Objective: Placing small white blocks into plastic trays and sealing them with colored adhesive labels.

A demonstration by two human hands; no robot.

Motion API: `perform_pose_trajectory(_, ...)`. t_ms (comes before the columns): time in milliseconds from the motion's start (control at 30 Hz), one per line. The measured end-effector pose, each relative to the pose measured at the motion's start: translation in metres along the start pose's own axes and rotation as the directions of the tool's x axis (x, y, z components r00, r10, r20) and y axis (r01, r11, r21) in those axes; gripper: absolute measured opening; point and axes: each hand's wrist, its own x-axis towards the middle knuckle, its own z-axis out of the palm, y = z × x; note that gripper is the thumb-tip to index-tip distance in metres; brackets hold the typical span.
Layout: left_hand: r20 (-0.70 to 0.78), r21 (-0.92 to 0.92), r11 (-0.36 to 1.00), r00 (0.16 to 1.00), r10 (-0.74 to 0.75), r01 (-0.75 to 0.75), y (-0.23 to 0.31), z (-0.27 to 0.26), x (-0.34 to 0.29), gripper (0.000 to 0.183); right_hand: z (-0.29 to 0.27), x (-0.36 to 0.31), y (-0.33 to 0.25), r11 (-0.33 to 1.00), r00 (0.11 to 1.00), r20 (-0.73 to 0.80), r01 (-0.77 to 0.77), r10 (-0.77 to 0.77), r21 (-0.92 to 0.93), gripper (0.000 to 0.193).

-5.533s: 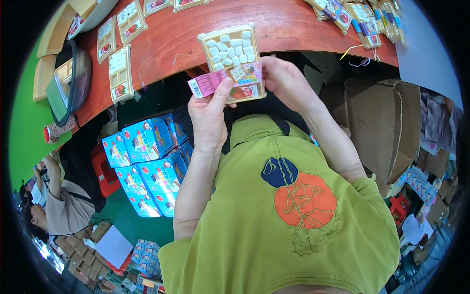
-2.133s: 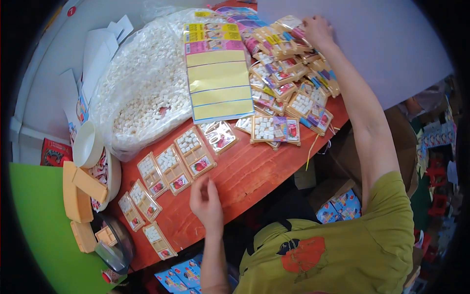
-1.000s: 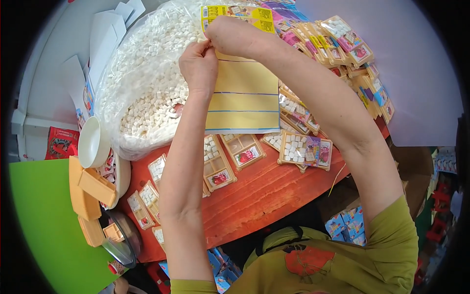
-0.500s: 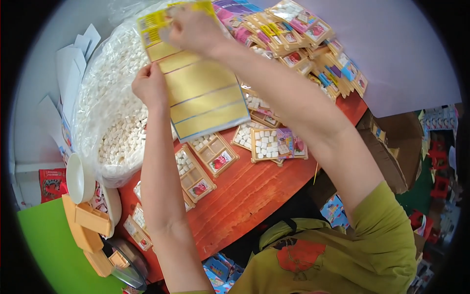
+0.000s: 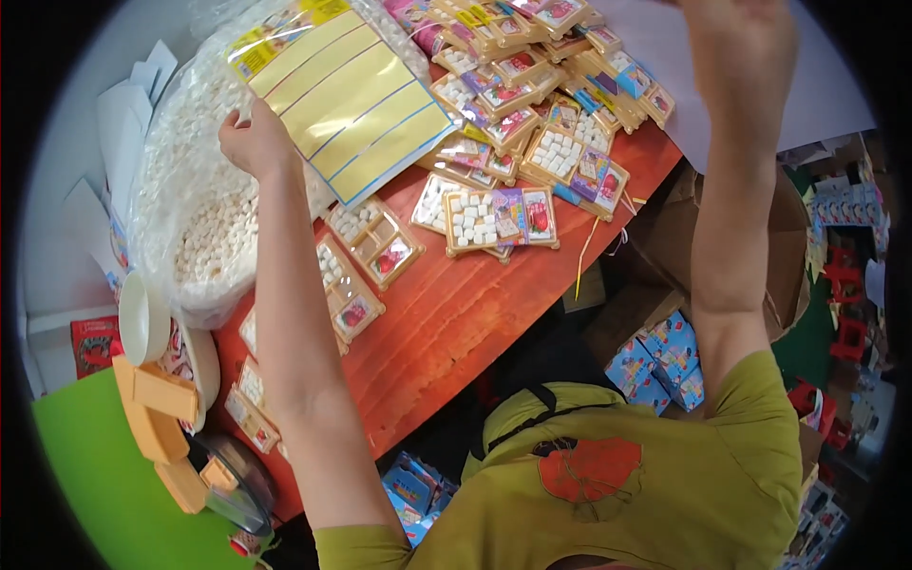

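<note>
My left hand (image 5: 256, 142) is closed in a pinch at the left edge of a glossy yellow sheet (image 5: 356, 104), which has a printed header and blue and reddish lines across it. Beneath and beside the sheet is a large clear plastic bag (image 5: 161, 218) full of small white marshmallow-like pieces. My right hand (image 5: 736, 33) is raised away from the sheet at the upper right, its fingers cut off by the picture's edge. Several small tan trays hold white pieces and a strawberry-pictured packet; one tray (image 5: 375, 242) lies just below the sheet.
Stacked filled trays (image 5: 513, 76) pile up at the back of the red wooden table (image 5: 446, 332). A wrapped tray (image 5: 503, 220) lies nearer. At left are a white bowl (image 5: 144, 318) and orange plastic containers (image 5: 157, 418). An open cardboard box (image 5: 750, 247) stands off the right edge.
My right hand has left the sheet's top and swung far right. The left hand, still at the sheet's edge, has shifted slightly left in the picture. The whole view has shifted a little.
</note>
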Motion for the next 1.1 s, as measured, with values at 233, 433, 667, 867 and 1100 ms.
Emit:
perform_pose_trajectory(233,0.526,-0.285,0.952,0.849,0.059,0.111,0.127,-0.122,-0.198,0.05,0.059,-0.129,-0.033,0.87,0.893,0.077,0.449,-0.443,-0.203,0.015)
perform_pose_trajectory(433,0.579,-0.424,0.785,0.802,-0.149,0.452,0.115,-0.202,-0.26,0.04,0.116,-0.233,-0.076,0.918,0.94,0.071,0.342,-0.334,-0.2,0.015)
perform_pose_trajectory(667,0.447,-0.294,0.82,0.829,-0.336,0.491,0.084,-0.28,-0.265,0.043,0.131,-0.323,-0.11,0.965,0.958,0.116,0.264,-0.261,-0.007,0.014)
perform_pose_trajectory(867,0.179,-0.187,0.842,0.861,-0.477,0.505,0.016,-0.404,-0.227,0.064,0.083,-0.338,-0.139,0.745,0.916,0.389,-0.193,-0.097,0.639,0.014)
perform_pose_trajectory(1100,0.192,-0.48,0.723,0.863,-0.467,0.497,0.037,-0.373,-0.278,0.056,-0.03,-0.3,-0.141,-0.268,0.601,0.583,-0.785,-0.546,0.558,0.049)
